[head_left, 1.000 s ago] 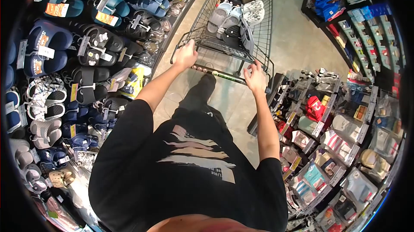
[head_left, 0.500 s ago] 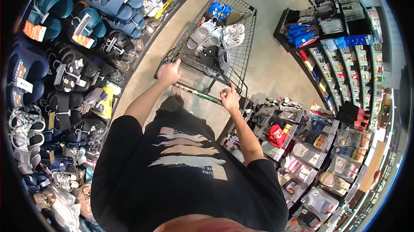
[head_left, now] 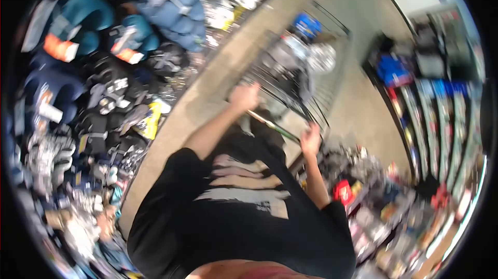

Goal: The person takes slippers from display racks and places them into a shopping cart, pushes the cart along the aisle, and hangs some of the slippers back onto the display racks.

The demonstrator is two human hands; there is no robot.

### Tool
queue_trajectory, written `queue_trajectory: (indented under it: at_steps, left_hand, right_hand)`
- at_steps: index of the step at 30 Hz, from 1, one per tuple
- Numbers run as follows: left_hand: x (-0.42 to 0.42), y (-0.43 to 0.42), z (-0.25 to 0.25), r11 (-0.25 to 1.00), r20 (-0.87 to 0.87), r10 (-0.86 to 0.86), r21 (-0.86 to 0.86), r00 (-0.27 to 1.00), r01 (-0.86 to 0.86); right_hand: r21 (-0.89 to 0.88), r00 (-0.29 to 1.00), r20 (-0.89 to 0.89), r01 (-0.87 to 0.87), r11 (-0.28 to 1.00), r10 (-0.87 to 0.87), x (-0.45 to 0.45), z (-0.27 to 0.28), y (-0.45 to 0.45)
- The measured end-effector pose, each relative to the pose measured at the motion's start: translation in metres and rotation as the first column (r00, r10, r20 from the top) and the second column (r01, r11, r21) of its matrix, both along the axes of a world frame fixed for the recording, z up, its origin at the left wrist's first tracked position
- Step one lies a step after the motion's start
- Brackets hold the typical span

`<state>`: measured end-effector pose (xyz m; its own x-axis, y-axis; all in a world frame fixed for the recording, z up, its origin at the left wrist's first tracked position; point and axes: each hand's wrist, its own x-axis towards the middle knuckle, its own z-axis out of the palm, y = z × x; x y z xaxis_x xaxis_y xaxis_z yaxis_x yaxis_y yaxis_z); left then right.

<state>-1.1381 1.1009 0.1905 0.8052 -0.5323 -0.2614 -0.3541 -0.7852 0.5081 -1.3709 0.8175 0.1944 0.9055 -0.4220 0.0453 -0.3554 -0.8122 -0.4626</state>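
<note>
My left hand (head_left: pixel 245 97) is closed on the left corner of a black wire shopping cart, at one end of its handle bar (head_left: pixel 276 126). Over at the bar's other end, my right hand (head_left: pixel 310 139) is curled on the cart, its fingers smeared by motion. Inside the basket, beyond my hands, lie grey slides (head_left: pixel 282 57), a white patterned pair of footwear (head_left: pixel 321 57) and a bright blue item (head_left: pixel 308 25). Darker footwear lies among them, too blurred to make out.
Racks of slides and clogs (head_left: pixel 109 87) line the left side. To the right are a low display of packaged goods (head_left: pixel 373 216) and a shelf unit (head_left: pixel 436 118) with a blue packet (head_left: pixel 392 70) on it. Grey floor (head_left: pixel 199 89) runs between them.
The view has swung, so the cart, my hands and the shelves appear farther right and lower, now with motion blur. Both hands stay at the cart's handle end.
</note>
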Motion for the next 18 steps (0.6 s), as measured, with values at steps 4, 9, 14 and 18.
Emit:
queue_trajectory:
  at_steps: [4, 9, 14, 18]
  left_hand:
    - [0.017, -0.015, -0.007, 0.997, 0.059, 0.028, -0.076, 0.998, -0.023]
    - [0.045, -0.049, -0.007, 1.0, -0.03, 0.0, 0.001, 1.0, 0.0]
    - [0.072, -0.08, -0.028, 0.997, 0.014, -0.077, 0.026, 0.997, 0.077]
    - [0.088, -0.101, -0.014, 0.996, -0.07, -0.073, 0.045, 0.995, 0.076]
  right_hand:
    - [0.131, 1.0, -0.022, -0.007, 0.991, 0.01, 0.029, 0.017, -0.01]
    - [0.246, 0.991, 0.128, -0.061, 0.967, 0.03, 0.047, -0.009, -0.058]
    - [0.408, 0.986, 0.16, -0.105, 0.907, 0.042, 0.075, -0.036, -0.115]
    - [0.362, 0.979, 0.135, -0.191, 0.912, 0.151, 0.104, -0.011, -0.132]
